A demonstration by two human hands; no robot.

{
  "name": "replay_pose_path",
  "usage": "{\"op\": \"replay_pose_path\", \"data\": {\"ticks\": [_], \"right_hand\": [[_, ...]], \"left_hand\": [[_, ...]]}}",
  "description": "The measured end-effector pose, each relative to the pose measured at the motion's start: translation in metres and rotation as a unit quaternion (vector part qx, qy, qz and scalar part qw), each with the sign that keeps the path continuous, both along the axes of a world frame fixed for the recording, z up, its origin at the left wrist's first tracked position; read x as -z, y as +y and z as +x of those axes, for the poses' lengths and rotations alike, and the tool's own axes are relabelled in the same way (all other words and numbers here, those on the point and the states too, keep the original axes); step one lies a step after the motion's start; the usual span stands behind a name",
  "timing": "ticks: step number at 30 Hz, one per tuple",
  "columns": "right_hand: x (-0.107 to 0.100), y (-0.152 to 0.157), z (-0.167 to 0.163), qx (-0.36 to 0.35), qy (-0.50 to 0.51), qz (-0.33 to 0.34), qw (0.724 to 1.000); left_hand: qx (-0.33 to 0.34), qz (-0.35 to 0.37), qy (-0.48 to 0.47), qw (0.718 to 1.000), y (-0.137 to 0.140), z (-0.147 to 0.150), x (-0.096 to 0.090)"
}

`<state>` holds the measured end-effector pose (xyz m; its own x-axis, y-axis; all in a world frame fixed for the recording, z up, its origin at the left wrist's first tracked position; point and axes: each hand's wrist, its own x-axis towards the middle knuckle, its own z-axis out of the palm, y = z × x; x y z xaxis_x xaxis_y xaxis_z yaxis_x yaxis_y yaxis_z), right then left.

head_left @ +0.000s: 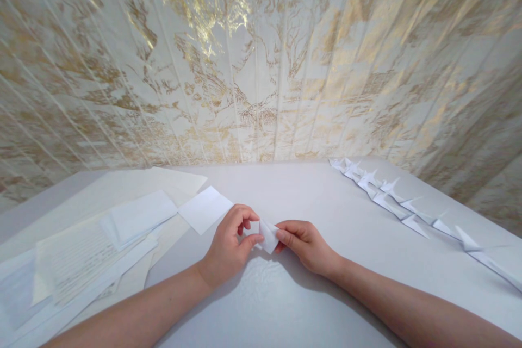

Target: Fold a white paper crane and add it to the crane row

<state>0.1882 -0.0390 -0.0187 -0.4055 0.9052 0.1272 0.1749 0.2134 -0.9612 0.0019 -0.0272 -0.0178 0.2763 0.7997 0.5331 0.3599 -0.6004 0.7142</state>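
A small piece of folded white paper (268, 236) is held up between my two hands, just above the table. My left hand (233, 234) pinches its left side between thumb and forefinger, the other fingers curled in. On the opposite side, my right hand (304, 242) grips it with the thumb on top; its other fingers are partly hidden behind. The paper looks layered, with a crease and a pointed lower end. Just beyond my left hand lies a flat white paper square (206, 209).
Stacked white sheets (142, 212) and printed pages (85, 266) overlap on the left of the white table (281, 190). Several folded paper birds (383, 196) stand in rows along the right side. A gold-patterned curtain (253, 65) hangs behind the far edge.
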Motion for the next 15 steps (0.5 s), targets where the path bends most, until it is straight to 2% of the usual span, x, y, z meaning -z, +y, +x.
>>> {"op": "replay_pose_path", "data": {"ticks": [10,15], "right_hand": [[-0.0006,-0.0005,-0.0004,0.002,-0.008,0.005,1.000],[-0.0026,-0.0008,-0.0013,0.007,-0.018,0.020,1.000]], "left_hand": [[0.002,-0.007,0.003,1.000,-0.0006,0.0006,-0.0016],[-0.002,-0.055,0.030,0.998,-0.0023,0.0005,-0.0029]]}}
